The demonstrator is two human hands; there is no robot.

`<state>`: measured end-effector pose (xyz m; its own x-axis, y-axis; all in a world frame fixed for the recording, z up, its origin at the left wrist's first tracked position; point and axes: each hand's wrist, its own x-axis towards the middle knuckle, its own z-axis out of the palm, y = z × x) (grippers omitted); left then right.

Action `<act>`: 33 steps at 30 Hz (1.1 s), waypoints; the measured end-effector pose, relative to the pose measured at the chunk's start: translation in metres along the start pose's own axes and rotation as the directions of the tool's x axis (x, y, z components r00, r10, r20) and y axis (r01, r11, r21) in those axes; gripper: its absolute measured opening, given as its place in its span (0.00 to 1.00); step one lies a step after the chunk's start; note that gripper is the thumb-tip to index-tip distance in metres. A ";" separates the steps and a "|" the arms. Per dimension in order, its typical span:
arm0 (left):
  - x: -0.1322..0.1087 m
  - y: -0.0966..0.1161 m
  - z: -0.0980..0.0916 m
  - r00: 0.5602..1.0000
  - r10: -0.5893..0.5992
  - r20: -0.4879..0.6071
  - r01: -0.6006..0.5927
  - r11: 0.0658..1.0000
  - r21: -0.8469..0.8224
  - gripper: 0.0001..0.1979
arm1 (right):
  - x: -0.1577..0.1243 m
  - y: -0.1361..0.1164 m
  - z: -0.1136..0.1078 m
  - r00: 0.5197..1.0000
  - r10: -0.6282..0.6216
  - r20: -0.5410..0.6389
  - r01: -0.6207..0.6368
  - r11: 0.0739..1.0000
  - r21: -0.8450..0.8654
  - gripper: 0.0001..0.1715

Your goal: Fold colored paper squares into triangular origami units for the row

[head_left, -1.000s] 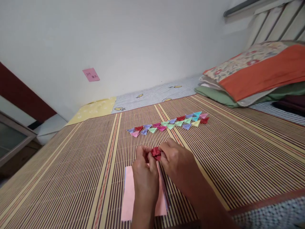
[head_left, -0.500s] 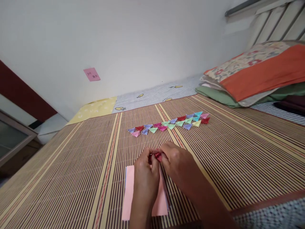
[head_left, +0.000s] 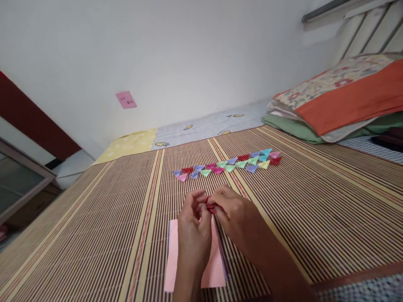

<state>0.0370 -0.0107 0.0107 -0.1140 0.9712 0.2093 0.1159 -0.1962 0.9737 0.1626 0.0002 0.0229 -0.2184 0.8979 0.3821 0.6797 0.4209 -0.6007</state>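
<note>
Red paper (head_left: 211,206) shows less between the hands (head_left: 195,230) than earlier.

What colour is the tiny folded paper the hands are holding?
The tiny folded paper is deep red; the head view shows it best, partly hidden.
</note>
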 end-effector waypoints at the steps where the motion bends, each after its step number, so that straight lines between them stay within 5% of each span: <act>1: 0.000 0.000 0.000 1.000 0.000 -0.001 0.000 1.000 0.007 0.10 | 0.000 -0.001 -0.001 1.000 0.000 0.012 0.001 1.000 -0.019 0.11; 16: 0.001 0.002 0.003 0.996 -0.072 0.057 0.078 0.991 -0.105 0.10 | 0.000 0.001 -0.003 0.999 0.003 -0.049 -0.008 0.995 -0.104 0.08; 28: -0.003 0.001 0.004 0.988 0.047 -0.149 -0.014 0.977 0.212 0.08 | -0.003 -0.010 0.006 0.997 -0.057 -0.055 0.050 0.991 -0.120 0.08; 33: 0.001 0.005 0.002 0.999 -0.045 -0.003 0.044 0.997 -0.060 0.08 | -0.001 -0.003 0.005 0.994 -0.009 -0.111 0.002 0.998 -0.061 0.06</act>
<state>0.0396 -0.0103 0.0151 -0.1220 0.9786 0.1659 0.0516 -0.1607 0.9857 0.1570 -0.0010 0.0205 -0.1455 0.8742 0.4633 0.7207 0.4144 -0.5558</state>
